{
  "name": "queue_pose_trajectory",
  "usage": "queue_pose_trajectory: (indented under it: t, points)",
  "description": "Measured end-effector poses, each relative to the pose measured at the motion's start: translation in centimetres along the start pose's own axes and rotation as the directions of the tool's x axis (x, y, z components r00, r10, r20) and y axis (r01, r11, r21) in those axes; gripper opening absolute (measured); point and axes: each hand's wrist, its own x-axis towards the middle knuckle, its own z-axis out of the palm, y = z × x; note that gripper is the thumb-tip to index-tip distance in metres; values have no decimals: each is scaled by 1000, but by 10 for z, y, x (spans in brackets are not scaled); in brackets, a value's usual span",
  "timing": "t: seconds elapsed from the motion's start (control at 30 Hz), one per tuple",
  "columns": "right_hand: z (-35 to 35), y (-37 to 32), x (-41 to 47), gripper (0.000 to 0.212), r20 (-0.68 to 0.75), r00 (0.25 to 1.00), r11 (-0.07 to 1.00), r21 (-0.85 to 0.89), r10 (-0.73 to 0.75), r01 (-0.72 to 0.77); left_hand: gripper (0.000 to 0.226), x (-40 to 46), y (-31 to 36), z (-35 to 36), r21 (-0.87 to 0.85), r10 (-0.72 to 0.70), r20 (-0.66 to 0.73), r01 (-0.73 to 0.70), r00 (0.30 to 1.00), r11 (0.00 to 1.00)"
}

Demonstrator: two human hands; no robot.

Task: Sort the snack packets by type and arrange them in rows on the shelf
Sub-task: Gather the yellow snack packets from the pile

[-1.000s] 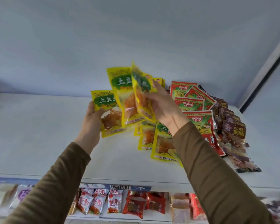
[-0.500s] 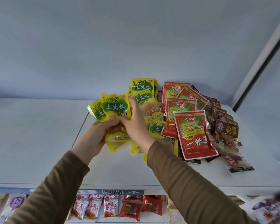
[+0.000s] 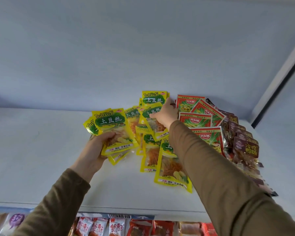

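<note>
My left hand grips a small stack of yellow TuDouSi packets just above the white shelf top. My right hand reaches to the back of the loose yellow packets and pinches one tilted yellow packet there. More yellow packets lie flat under my right forearm. A row of red packets lies to the right of them. Dark brown packets overlap in a line at the far right.
The shelf backs onto a pale wall. The shelf below holds red and white snack packets behind a price strip with a barcode. A dark vertical frame runs at the right.
My right hand has left the stack in my left hand and reached back and right to the yellow pile. My left hand still holds its stack, lowered a little.
</note>
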Motion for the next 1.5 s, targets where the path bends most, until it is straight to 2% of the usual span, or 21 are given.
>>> queue_pose_trajectory:
  t: [0.17, 0.4, 0.47, 0.53, 0.63, 0.73, 0.83, 0.9, 0.97, 1.07, 1.13, 1.2, 1.27, 1.4, 1.5]
  points:
    - [8, 0, 20, 124, 22, 999, 999, 26, 25, -25, 25, 6, 4, 4, -8, 13, 12, -13, 1000, 1000]
    - [7, -11, 34, 113, 13, 993, 910, 400, 116, -112, 20, 11, 10, -2, -11, 10, -18, -10, 1000, 1000]
    - [10, -13, 36, 101, 15, 987, 834, 534, 160, -143, 20, 12, 10, -3, -9, 9, -24, -9, 1000, 1000]
    - [9, -14, 39, 79, 27, 986, 750, 645, 165, -144, 22, 14, 11, -3, -8, 9, -11, -9, 1000, 1000]
    - [-3, -15, 43, 46, 58, 997, 657, 750, 54, -79, 23, 16, 15, -5, 4, 20, 4, -20, 1000, 1000]
    - [-28, -22, 40, 21, 19, 999, 550, 835, -37, 5, 20, 18, 19, -10, 9, 28, -6, -28, 1000, 1000]
    - [-56, -26, 35, 13, 24, 994, 385, 923, -107, 19, 21, 19, 20, -15, 10, 39, -8, -39, 999, 999]
    - [-71, -30, 27, 14, 54, 981, 281, 960, -185, 0, 24, 19, 21, -14, 12, 46, 3, -46, 999, 999]
    - [-75, -33, 15, 20, 110, 958, 221, 974, -264, -51, 30, 20, 24, -10, 19, 65, 22, -65, 998, 998]
    - [-60, -37, -9, 41, 260, 916, 285, 943, -306, -173, 40, 21, 33, 2, -4, 115, 73, -115, 991, 993]
    - [-40, -41, -31, 39, 335, 890, 372, 904, -311, -210, 34, 22, 37, 12, 0, 150, 110, -151, 983, 989]
    - [-15, -44, -47, 40, 363, 897, 465, 858, -253, -217, 20, 23, 39, 19, 27, 178, 105, -182, 978, 983]
    - [8, -45, -56, 49, 325, 935, 522, 827, -141, -209, 21, 22, 40, 18, 37, 193, 65, -195, 979, 980]
    - [39, -51, -71, 24, 320, 934, 480, 851, -155, -212, 36, 15, 40, 4, -6, 93, 74, -93, 993, 996]
    - [55, -61, -86, 31, 307, 939, 457, 865, -157, -206, 66, 11, 40, -6, -22, 81, 141, -78, 987, 997]
